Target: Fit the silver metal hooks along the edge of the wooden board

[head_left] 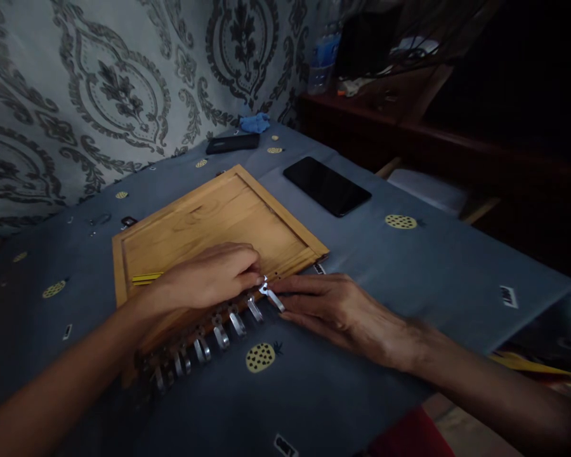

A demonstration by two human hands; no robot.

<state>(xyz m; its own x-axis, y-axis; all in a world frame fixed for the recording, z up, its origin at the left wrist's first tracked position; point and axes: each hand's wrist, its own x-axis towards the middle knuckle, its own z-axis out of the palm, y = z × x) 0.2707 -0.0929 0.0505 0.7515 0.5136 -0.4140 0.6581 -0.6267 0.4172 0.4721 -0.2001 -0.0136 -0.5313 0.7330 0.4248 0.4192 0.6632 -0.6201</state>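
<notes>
A wooden panel with a raised rim [219, 216] lies on the cloth-covered table. Along its near edge hangs a row of several silver metal clips [220, 333]. My left hand [214, 273] rests over that edge, fingers curled, thumb and fingertips pressed at the top of a bright metal clip [272, 297]. From the right, my right hand [333, 311] reaches in with its fingers held together, their tips around the lower part of the same clip. A yellow strip [147, 278] lies on the panel, partly behind my left forearm.
Behind the panel's right side lies a black phone [327, 185]. Farther back are a dark flat case [233, 143] and a blue crumpled item [255, 122]. A plastic bottle [324, 60] stands on the dark red furniture [361, 105]. Patterned fabric [124, 82] hangs behind.
</notes>
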